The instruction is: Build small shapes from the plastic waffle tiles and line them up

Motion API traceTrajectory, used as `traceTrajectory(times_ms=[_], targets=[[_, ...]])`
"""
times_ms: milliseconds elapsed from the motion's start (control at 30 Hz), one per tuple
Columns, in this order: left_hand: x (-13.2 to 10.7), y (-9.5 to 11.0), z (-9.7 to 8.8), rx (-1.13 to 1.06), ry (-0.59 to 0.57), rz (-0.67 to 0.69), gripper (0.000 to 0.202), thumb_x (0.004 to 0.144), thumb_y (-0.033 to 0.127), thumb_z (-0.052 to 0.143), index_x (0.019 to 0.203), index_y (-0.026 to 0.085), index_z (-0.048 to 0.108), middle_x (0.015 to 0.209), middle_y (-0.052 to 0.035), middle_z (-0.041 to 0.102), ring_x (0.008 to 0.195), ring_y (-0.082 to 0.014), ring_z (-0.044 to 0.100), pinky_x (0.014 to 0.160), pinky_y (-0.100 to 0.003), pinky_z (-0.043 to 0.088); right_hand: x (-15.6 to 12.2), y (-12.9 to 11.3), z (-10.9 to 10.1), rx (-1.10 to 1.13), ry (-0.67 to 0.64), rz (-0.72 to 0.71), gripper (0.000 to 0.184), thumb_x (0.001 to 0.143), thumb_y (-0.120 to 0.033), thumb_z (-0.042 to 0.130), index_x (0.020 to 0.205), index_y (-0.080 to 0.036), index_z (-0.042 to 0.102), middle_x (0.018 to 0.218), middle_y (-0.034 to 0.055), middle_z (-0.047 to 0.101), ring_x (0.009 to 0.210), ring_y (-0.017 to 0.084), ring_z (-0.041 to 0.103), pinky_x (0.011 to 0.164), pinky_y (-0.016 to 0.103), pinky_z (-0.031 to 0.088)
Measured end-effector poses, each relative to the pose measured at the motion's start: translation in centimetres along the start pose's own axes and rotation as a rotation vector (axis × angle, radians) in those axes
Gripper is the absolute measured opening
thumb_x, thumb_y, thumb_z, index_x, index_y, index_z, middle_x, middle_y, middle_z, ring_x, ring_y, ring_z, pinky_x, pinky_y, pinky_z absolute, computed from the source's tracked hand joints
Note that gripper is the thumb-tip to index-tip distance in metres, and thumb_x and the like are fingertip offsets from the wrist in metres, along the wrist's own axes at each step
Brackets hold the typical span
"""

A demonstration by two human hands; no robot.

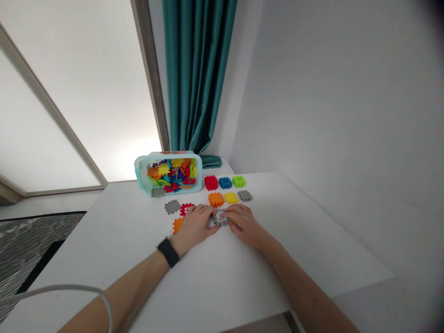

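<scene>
Holding a gray block (221, 218) between them, the person's two hands meet near the middle of the white table (215, 282). Looking on, I see the left hand (197, 224) bent around the block's left side, with only a small gap from thumb to fingers. The right hand (244, 225) pinches the other side, its fingers close together on the block. A white label is on top. A bit of something yellow (237, 224) pokes out by the right fingers; I can't tell what it is.

By the far edge of the table, left of its middle, sits a pale blue tub (141, 178). It holds a big jumble of bumpy pieces (176, 176): red, yellow, orange, blue, green and purple. Right of the tub, toward the far edge, red (211, 182), blue (225, 182) and green blocks (239, 181) stand in a row.
</scene>
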State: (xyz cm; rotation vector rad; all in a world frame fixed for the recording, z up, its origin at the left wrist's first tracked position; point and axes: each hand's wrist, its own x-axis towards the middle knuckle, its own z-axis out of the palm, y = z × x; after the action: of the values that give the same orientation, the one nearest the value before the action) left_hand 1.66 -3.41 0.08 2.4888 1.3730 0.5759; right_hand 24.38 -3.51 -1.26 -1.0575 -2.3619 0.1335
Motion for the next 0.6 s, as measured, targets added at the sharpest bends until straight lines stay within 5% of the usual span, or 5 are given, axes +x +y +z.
traceTrajectory(times_ms=[600], targets=[[0.02, -0.24, 0.00, -0.012, -0.004, 0.006, 0.027, 0.084, 0.037, 0.073, 0.102, 0.023, 0.057, 0.111, -0.0058, 0.069, 0.112, -0.0294, 0.060, 0.094, -0.043, 0.043, -0.18, 0.64, 0.58, 0.004, 0.017, -0.020, 0.035, 0.091, -0.010, 0.055, 0.118, -0.028, 0.069, 0.119, 0.0086, 0.069, 0.115, 0.025, 0.060, 0.101, 0.045, 0.043]])
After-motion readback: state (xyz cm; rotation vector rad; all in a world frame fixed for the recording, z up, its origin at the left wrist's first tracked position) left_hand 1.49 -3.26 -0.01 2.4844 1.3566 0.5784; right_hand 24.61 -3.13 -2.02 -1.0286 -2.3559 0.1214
